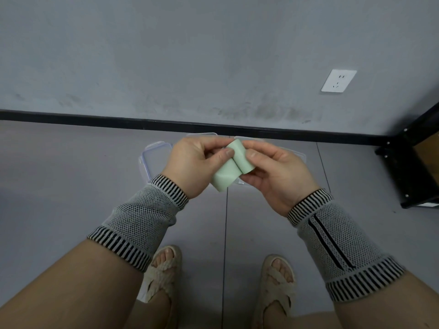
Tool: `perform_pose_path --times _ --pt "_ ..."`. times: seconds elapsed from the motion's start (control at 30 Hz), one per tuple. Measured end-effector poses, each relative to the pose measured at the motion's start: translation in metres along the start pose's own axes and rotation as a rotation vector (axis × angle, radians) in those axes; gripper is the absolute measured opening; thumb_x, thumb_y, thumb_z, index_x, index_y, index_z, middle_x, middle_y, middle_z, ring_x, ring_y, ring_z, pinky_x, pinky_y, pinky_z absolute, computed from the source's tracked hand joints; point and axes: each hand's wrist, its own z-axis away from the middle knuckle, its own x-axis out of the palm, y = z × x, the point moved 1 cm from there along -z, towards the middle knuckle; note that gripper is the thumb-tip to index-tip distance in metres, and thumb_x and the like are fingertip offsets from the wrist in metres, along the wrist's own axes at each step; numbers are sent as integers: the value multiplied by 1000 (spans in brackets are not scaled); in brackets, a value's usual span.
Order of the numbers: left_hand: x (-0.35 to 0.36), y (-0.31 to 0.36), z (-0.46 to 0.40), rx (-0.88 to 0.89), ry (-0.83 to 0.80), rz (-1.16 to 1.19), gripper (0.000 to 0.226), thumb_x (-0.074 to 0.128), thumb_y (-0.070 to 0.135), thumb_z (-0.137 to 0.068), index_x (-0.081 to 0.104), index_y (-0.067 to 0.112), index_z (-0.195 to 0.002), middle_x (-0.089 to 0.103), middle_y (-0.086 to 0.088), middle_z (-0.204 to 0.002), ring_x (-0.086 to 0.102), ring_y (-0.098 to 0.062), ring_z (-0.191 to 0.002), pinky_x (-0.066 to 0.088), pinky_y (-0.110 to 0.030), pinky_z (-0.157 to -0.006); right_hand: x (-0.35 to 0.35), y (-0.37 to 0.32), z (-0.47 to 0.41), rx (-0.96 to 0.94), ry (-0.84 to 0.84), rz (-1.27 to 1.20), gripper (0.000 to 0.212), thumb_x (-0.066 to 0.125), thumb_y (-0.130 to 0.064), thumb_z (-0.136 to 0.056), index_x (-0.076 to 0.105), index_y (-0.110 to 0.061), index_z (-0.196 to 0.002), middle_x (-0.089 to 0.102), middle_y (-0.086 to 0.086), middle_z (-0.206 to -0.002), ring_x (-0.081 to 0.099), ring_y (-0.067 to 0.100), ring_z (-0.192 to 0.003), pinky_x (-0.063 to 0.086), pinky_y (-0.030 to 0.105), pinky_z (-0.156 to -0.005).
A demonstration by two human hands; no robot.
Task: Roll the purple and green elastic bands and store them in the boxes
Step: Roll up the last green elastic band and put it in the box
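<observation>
Floor: grey floor (71,186) runs up to a black skirting strip below a grey wall; the person stands over it, sandalled feet at the bottom of view.
Shelf frame: black metal frame (413,167) at the right edge, well apart from the work.
Boxes: clear plastic boxes (155,160) lie on the floor near the wall, mostly hidden behind the hands. How many, and whether any is lidded or already holds a band, cannot be told.
Left hand: left hand (190,166) raised above the boxes, fingers closed, thumb pressing on the top of the band.
Right hand: right hand (273,173) opposite it, closed on the rolled part, thumb on the outer turn.
Green band: green elastic band (231,168) held in the air between both hands, partly rolled; a cylinder sits on the right-hand side, a flat tail hangs toward the left wrist.
Purple band: not seen.
Step in hand: rolling the green band, judged roughly midway through the roll.
Next move calls for: winding the loose tail in, tension kept so the turns do not spring open, then lowering the roll into a box.
</observation>
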Motion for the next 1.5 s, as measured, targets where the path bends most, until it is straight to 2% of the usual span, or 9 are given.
perform_pose_path --times 0.1,0.23,0.33,0.5,0.73,0.87,1.17,1.4,1.5 --pt "2 -3 0 3 -25 -78 22 64 15 -87 66 35 -97 66 16 -80 61 2 -75 49 -14 -74 -2 2 0 82 -64 46 15 51 -7 -93 64 -6 -99 67 8 -87 64 16 -79 55 24 -68" --pt "2 -1 1 25 -67 -154 24 63 20 -87 63 37 -103 63 22 -88 60 6 -81 46 -10 -76 -4 0 -1 50 -39 92 15 51 -10 -94 66 -8 -93 65 8 -82 60 16 -75 51 23 -63" --pt "2 2 2 10 -73 -251 30 62 17 -86 62 37 -109 58 19 -85 52 12 -71 36 1 -65 -4 2 -1 27 25 111 15 52 -12 -94 66 -11 -91 65 6 -80 58 15 -73 48 24 -63" --pt "3 5 2 -35 -61 -229 29 63 16 -86 63 35 -108 57 21 -80 51 12 -65 37 0 -60 1 7 -1 -46 141 198 14 52 -17 -95 65 -13 -94 66 4 -86 62 15 -78 49 27 -67" --pt "4 3 1 -22 -49 -135 25 66 19 -85 64 37 -102 68 13 -92 64 -3 -87 52 -20 -78 9 14 0 -198 187 319 6 59 -17 -91 61 -19 -96 65 8 -97 67 21 -86 56 32 -73" --pt "3 7 3 -1 -51 -156 29 65 17 -86 59 38 -104 61 25 -83 56 18 -77 43 -3 -70 11 15 0 -249 219 347 10 65 -16 -86 60 -21 -93 66 7 -98 67 24 -87 58 43 -75" --pt "3 1 1 -58 -54 -44 26 57 14 -91 63 27 -112 63 19 -91 59 12 -82 44 -6 -76 10 11 1 -298 247 475 23 77 -22 -70 59 -27 -83 68 -4 -91 66 20 -85 56 48 -76" --pt "4 6 3 -54 -48 -24 30 65 13 -85 60 37 -104 63 19 -87 60 6 -79 45 -5 -73 3 5 1 -205 94 488 27 73 -10 -79 63 -20 -102 72 1 -93 70 13 -84 57 34 -80" --pt "5 4 0 -116 -31 76 41 67 8 -83 56 37 -111 64 12 -94 61 2 -83 52 -17 -80 3 4 1 -209 84 488 20 67 -10 -84 68 -23 -99 72 -5 -87 67 5 -80 54 24 -75"
